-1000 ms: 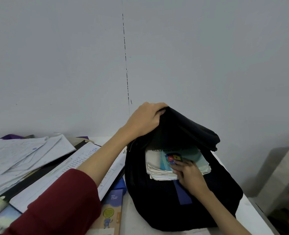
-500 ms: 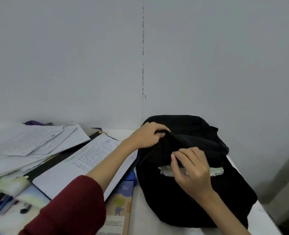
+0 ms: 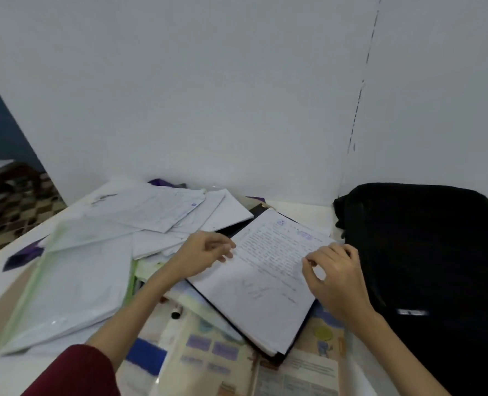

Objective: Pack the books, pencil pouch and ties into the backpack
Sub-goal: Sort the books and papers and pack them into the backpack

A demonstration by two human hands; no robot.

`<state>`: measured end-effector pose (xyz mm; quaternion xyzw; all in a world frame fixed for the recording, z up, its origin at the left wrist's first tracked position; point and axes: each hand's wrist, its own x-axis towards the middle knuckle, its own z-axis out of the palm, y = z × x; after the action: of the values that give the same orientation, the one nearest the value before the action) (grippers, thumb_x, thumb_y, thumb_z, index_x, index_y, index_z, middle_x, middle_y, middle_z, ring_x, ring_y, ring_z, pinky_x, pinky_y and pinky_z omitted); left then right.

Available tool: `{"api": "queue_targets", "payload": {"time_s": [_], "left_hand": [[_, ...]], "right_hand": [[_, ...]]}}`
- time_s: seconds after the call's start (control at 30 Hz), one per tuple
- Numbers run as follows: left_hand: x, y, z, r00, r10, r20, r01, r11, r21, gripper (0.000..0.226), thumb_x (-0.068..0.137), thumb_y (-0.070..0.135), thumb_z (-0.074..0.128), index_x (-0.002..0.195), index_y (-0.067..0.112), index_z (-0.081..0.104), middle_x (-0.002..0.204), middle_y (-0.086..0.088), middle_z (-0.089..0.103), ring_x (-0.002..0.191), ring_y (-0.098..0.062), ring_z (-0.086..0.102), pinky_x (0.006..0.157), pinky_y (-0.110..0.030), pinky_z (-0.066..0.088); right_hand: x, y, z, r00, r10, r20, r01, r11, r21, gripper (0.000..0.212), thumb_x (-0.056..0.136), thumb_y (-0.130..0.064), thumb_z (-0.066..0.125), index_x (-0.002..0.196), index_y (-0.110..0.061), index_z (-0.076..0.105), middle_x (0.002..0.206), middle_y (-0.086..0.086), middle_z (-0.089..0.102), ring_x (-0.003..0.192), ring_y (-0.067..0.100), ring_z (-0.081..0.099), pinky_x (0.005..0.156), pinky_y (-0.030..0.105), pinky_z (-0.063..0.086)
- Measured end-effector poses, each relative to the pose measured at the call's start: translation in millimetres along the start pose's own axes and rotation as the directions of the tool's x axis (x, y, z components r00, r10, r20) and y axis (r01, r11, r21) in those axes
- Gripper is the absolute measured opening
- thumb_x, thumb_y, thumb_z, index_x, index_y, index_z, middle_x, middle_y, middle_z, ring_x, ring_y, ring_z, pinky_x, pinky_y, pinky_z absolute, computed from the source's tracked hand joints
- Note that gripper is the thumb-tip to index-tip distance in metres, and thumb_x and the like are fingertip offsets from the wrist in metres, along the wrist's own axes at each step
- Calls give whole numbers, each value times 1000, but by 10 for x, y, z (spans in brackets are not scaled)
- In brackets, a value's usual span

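Beside soft black backpack (image 3: pixel 425 252), curled hands over flat paper-filled folder (image 3: pixel 262 284).

Two hands are seen, a left hand (image 3: pixel 205 254) and a right hand (image 3: pixel 335 277), w/ one black backpack (image 3: pixel 425 252) at the right. One open folder of written sheets (image 3: pixel 265 281), one clear plastic sleeve (image 3: pixel 74 287) and approx. two illustrated books (image 3: pixel 217 364) are counted. Loose papers (image 3: pixel 165 212) can't be counted exactly, several at least.
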<state>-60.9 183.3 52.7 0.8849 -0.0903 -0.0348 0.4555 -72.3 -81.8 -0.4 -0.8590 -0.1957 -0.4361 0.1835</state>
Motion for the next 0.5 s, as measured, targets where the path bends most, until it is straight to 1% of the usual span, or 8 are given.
{"api": "queue_targets", "payload": {"time_s": [0.07, 0.13, 0.23, 0.3, 0.37, 0.43, 0.5], "left_hand": [[-27, -253, -407, 996, -6, -89, 8, 1000, 21, 15, 93, 16, 57, 89, 22, 70, 76, 9, 73, 73, -3, 67, 59, -14, 46], [-19, -497, -812, 986, 19, -167, -1, 994, 108, 14, 92, 17, 58, 87, 23, 69, 78, 13, 72, 79, -3, 66, 67, -11, 44], [76, -907, -1312, 967, 45, -251, 27, 960, 278, 14, 92, 17, 57, 93, 22, 70, 97, 10, 70, 90, -3, 62, 81, -15, 42], [182, -1203, -1577, 962, 33, -272, 73, 926, 371, 18, 93, 17, 55, 104, 21, 68, 112, 9, 66, 102, -6, 57, 87, -17, 39], [297, -1416, -1717, 970, 23, -240, 91, 886, 454, 26, 93, 17, 54, 117, 22, 62, 128, 6, 57, 118, -12, 50, 96, -22, 37], [432, -1595, -1791, 987, 26, -157, 63, 842, 536, 40, 92, 16, 54, 132, 23, 50, 144, 4, 43, 133, -14, 37, 106, -25, 28], [566, -1688, -1797, 998, 30, -57, 13, 772, 635, 55, 92, 12, 53, 143, 21, 36, 153, 2, 28, 141, -15, 24, 113, -26, 18]], "right_hand": [[171, -336, 297, 998, 41, 45, -43, 997, 60, 26, 83, -24, 49, 62, -14, 62, 60, -5, 59, 60, 19, 56, 74, 30, 31], [354, -695, 601, 994, 39, 102, -49, 994, 95, 26, 81, -24, 48, 60, -16, 60, 60, -7, 59, 62, 16, 52, 73, 28, 29], [602, -1135, 1009, 978, 26, 208, -56, 988, 141, 20, 79, -21, 55, 59, -19, 58, 60, -10, 58, 64, 12, 50, 71, 26, 28], [731, -1365, 1264, 958, 37, 283, -85, 984, 160, 18, 77, -21, 58, 60, -19, 59, 62, -10, 59, 63, 13, 52, 69, 28, 34], [801, -1513, 1456, 928, 49, 370, -114, 982, 154, 17, 82, -22, 56, 66, -19, 63, 68, -8, 62, 69, 15, 53, 69, 30, 37], [850, -1636, 1652, 907, 58, 418, -126, 983, 136, 17, 87, -22, 54, 78, -18, 68, 79, -6, 65, 79, 17, 54, 76, 32, 36], [892, -1721, 1750, 885, 70, 460, -140, 983, 118, 18, 91, -23, 53, 89, -17, 69, 88, -5, 66, 88, 16, 53, 82, 31, 34]]}}
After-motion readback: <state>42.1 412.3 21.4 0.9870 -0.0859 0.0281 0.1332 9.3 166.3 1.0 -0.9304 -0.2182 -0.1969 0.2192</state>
